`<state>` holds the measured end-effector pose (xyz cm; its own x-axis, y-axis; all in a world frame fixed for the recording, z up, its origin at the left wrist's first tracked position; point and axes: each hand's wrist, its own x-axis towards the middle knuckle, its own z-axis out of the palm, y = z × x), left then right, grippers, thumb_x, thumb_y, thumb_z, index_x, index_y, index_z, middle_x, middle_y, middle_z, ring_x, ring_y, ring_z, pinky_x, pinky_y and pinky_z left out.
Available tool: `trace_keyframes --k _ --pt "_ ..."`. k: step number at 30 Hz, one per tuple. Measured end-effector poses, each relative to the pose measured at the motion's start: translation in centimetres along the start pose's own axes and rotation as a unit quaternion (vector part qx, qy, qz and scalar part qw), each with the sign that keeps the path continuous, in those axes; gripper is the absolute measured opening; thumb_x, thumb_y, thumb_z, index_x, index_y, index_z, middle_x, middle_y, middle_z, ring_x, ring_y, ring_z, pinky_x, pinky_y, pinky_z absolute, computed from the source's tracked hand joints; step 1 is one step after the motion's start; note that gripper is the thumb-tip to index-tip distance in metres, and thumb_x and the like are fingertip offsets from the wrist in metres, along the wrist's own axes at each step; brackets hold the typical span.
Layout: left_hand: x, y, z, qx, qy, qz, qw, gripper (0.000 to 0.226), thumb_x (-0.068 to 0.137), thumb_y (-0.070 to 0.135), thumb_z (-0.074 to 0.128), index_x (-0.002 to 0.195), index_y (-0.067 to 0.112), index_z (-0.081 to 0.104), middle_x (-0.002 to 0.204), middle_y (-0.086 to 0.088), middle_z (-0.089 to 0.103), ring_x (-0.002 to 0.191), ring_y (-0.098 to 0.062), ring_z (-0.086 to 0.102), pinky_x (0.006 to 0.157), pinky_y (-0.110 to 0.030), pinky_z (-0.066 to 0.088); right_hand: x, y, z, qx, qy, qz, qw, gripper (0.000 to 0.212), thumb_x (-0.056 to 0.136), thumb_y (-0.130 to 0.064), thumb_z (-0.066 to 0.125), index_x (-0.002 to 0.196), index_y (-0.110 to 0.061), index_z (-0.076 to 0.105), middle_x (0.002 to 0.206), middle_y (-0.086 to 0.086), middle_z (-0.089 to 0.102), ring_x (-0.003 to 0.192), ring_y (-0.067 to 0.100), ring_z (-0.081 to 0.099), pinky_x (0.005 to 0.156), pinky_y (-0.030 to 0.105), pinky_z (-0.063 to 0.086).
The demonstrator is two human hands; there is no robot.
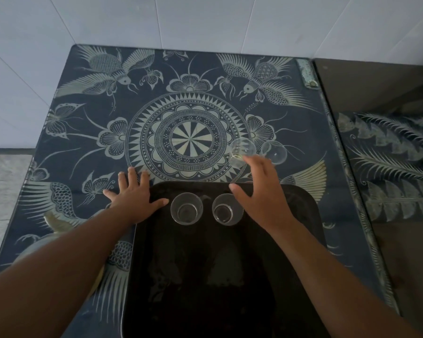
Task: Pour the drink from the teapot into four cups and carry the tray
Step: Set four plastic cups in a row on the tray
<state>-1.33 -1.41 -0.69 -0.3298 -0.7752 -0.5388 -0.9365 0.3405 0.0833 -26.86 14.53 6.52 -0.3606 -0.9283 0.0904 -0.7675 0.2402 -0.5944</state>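
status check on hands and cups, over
Left hand flat at tray corner, right hand open, fingers at left table cup. Right table cup beside it; left tray cup, right tray cup upright. No teapot in view.

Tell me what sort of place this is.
Probably a home kitchen or dining corner: a white tiled wall, a blue patterned tablecloth, and a black tray holding glass cups.
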Motion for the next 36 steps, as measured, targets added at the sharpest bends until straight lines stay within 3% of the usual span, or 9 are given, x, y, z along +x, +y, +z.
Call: trace_keyframes --k 8,16,21,26,32,36 --pt "0.2 -0.1 0.2 -0.002 0.001 -0.002 1.0 0.111 0.087 0.081 0.048 0.165 0.019 -0.001 0.173 -0.016 -0.016 0.159 -0.043 -0.012 0.116 -0.081 0.012 6.4 1.5 -1.3 -0.06 -0.012 0.013 0.998 0.078 0.084 -0.036 0.075 0.147 -0.013 0.037 0.141 0.008 0.044 0.132 0.024 0.039 0.106 0.04 0.036" --pt "0.5 -0.2 0.5 -0.003 -0.004 -0.004 1.0 0.112 0.086 0.082 0.046 0.165 0.02 -0.004 0.172 -0.016 -0.019 0.158 -0.043 -0.015 0.115 -0.081 0.01 9.2 3.8 -0.3 -0.179 -0.082 0.019 0.98 0.087 0.08 -0.056 0.071 0.148 -0.017 0.034 0.144 0.011 0.05 0.14 0.03 0.037 0.121 0.053 0.008" --pt "0.5 -0.2 0.6 0.001 -0.007 -0.006 1.0 0.112 0.087 0.082 0.046 0.165 0.019 -0.004 0.172 -0.016 -0.02 0.158 -0.042 -0.016 0.116 -0.08 0.01 9.3 4.2 0.3 -0.189 -0.065 0.02 0.98 0.073 0.081 -0.056 0.07 0.138 -0.016 0.046 0.123 0.007 0.064 0.125 0.028 0.053 0.122 0.05 0.008" --pt "0.5 -0.1 0.6 -0.009 -0.009 -0.007 1.0 0.112 0.087 0.081 0.047 0.165 0.019 -0.005 0.172 -0.016 -0.02 0.158 -0.042 -0.016 0.116 -0.081 0.009 9.2 4.4 0.5 -0.2 -0.038 0.015 0.979 0.07 0.079 -0.056 0.072 0.133 -0.017 0.05 0.119 0.005 0.067 0.122 0.026 0.055 0.122 0.047 0.0" --pt "0.5 -0.1 0.6 -0.008 -0.007 -0.012 1.0 0.112 0.086 0.081 0.048 0.165 0.019 -0.003 0.172 -0.016 -0.019 0.158 -0.042 -0.015 0.116 -0.081 0.011 8.6 3.7 -1.0 -0.158 -0.02 -0.015 0.987 0.071 0.081 -0.05 0.073 0.137 -0.014 0.048 0.123 0.008 0.062 0.125 0.028 0.05 0.121 0.047 0.008" --pt "0.6 -0.1 0.5 -0.01 -0.004 -0.012 1.0 0.111 0.087 0.079 0.05 0.165 0.018 0.0 0.172 -0.016 -0.017 0.158 -0.042 -0.015 0.116 -0.081 0.011 6.1 2.9 -2.4 -0.076 -0.018 -0.008 0.997 0.073 0.085 -0.044 0.07 0.146 -0.017 0.04 0.133 0.005 0.053 0.127 0.022 0.044 0.106 0.041 0.038"
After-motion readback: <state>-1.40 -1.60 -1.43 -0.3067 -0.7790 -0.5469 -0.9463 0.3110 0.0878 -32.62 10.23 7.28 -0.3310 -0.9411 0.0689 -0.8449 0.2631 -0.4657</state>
